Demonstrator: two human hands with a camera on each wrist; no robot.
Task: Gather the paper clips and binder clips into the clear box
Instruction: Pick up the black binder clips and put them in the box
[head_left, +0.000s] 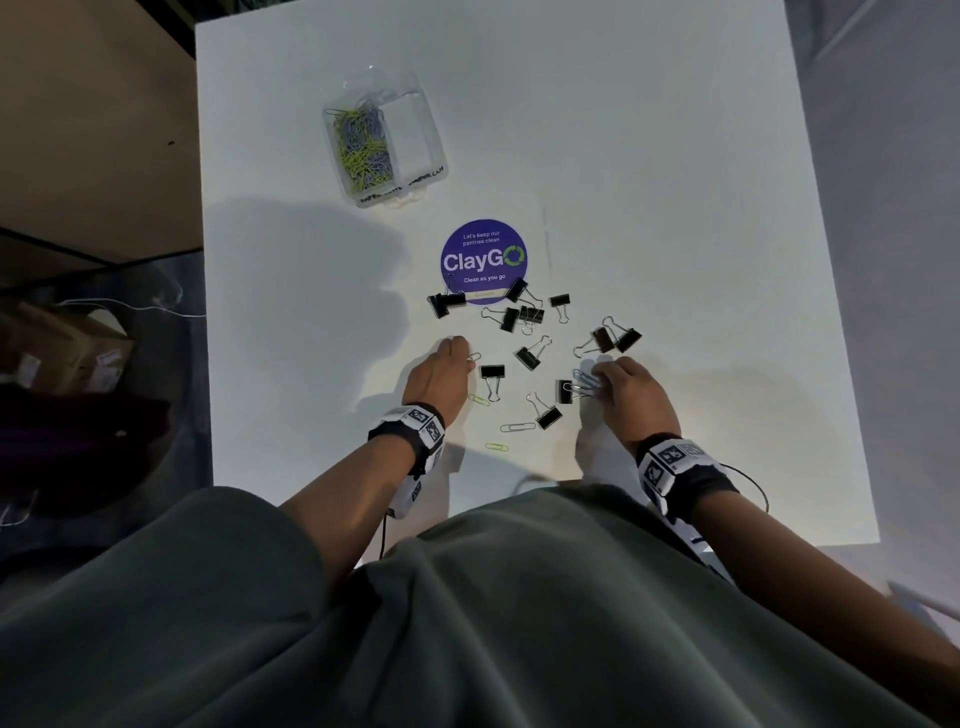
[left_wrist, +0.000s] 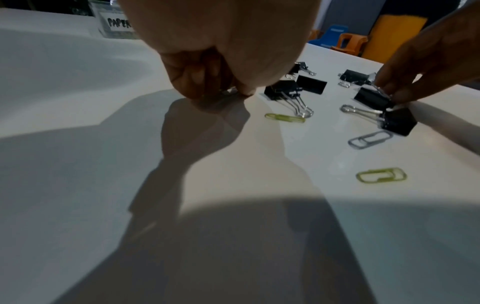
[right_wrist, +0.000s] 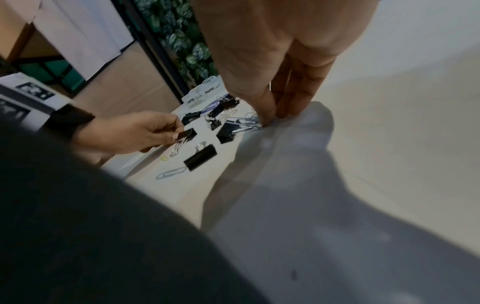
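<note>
- The clear box (head_left: 387, 140) stands open at the far left of the white table (head_left: 675, 156), well apart from the loose clips. Of its two compartments, the left one holds a heap of yellow-green and blue-grey paper clips; the right one looks empty (probably meant for the binder clips).
- The black binder clips (head_left: 524, 316) lie scattered between the purple ClayGo sticker (head_left: 483, 258) and the person; I count about a dozen, none yet in the box.
- Three loose paper clips lie flat nearest the person: a yellow-green one (head_left: 479, 400) beside the left wrist, a silver one (head_left: 517, 427), and another yellow-green one (head_left: 496, 446) closest to the table's near edge.
- The right hand (head_left: 626, 392) has its fingertips (right_wrist: 270, 118) pressed together, pinching a small bunch of blue-grey paper clips (head_left: 586, 382) just beside a binder clip; bunching them likely saves trips to the box. Their number I cannot tell.
- The left hand (head_left: 441, 376) is curled down onto the table with its fingertips (left_wrist: 244, 90) pinching at one small silver paper clip (head_left: 474, 357), low to the surface because a flat clip needs lifting by its edge.
</note>
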